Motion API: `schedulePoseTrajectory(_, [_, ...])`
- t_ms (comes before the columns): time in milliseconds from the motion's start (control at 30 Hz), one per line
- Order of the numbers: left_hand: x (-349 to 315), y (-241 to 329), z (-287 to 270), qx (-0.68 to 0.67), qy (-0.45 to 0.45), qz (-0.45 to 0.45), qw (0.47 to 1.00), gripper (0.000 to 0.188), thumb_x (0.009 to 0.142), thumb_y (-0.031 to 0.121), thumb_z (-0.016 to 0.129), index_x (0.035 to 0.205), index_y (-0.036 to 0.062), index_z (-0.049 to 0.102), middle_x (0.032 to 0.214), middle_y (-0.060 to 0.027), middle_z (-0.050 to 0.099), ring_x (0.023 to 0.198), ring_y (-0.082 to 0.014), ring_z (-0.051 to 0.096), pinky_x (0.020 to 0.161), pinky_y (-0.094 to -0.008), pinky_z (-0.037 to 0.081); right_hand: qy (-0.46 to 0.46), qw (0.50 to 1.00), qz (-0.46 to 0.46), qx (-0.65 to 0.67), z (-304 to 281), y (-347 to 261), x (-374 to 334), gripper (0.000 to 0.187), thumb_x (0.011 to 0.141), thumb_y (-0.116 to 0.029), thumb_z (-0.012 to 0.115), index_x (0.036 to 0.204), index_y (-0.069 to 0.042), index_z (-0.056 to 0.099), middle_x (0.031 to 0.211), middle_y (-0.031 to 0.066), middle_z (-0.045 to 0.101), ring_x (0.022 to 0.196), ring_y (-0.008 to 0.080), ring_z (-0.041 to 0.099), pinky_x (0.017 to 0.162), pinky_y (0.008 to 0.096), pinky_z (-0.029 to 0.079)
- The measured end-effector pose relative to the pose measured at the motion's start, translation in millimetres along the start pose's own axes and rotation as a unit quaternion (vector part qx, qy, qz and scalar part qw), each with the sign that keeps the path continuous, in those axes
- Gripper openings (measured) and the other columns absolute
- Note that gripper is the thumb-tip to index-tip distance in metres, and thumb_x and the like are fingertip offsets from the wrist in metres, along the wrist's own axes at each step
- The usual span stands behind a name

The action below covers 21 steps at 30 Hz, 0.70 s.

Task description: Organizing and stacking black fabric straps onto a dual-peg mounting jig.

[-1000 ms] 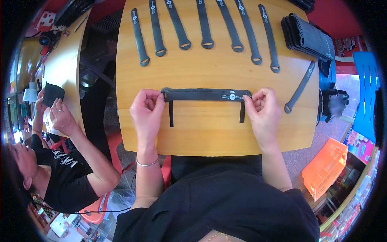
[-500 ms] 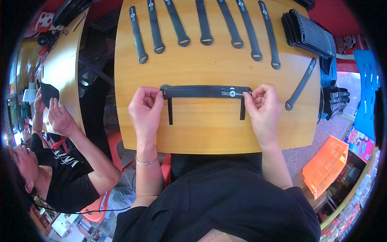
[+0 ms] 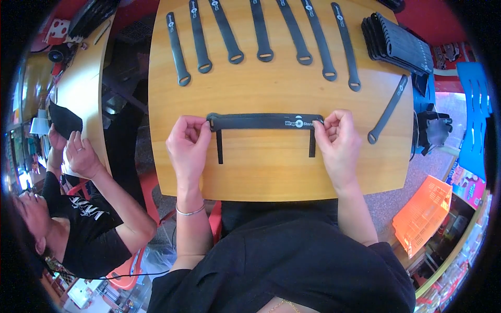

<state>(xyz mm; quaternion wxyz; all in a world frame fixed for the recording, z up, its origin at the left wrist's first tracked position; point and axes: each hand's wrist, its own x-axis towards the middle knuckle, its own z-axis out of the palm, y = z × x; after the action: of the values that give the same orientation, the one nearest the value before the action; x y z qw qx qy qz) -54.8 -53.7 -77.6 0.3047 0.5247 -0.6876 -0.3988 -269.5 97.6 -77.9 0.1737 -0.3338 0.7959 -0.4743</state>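
I find the black strap (image 3: 250, 122) held level over the near half of the table (image 3: 282, 175). Fingers of the left hand (image 3: 185, 146) are pinched on one end, those of the right hand (image 3: 340, 146) on the other. Two narrow black strips (image 3: 219, 148) extend below. Seven slotted straps (image 3: 263, 34) lie beyond.

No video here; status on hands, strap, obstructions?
Left fingers pinch one end, right fingers the other. Black slotted strap straight between. Loose strap off right, not blocking.
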Motion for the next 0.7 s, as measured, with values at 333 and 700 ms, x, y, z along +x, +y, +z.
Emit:
schedulePoseTrajectory(333, [-0.5, -1.5, -0.7, 0.006, 0.0, 0.007, 1.0, 0.005, 0.078, -0.004, 0.065, 0.08, -0.0013, 0.061, 0.064, 0.0023, 0.055, 0.053, -0.0013, 0.04, 0.049, -0.0169, 0.033, -0.001, 1.0, -0.007, 0.001, 0.4, 1.8, 0.7, 0.023, 0.08, -0.003, 0.071, 0.09, -0.004, 0.049, 0.073, 0.0039, 0.054, 0.058, 0.0114, 0.055, 0.051, 0.0258, 0.046])
schedulePoseTrajectory(700, [-1.2, 0.5, -2.0, -0.012, 0.001, 0.004, 1.0, 0.006, 0.079, -0.004, 0.065, 0.083, -0.0009, 0.062, 0.067, 0.0023, 0.057, 0.055, -0.0012, 0.041, 0.05, -0.0165, 0.034, -0.037, 0.998, -0.024, -0.035, -6.0, -6.3, 5.9, 0.02, 0.079, 0.002, 0.067, 0.091, -0.001, 0.051, 0.083, 0.0095, 0.053, 0.061, 0.0177, 0.055, 0.056, 0.0309, 0.046])
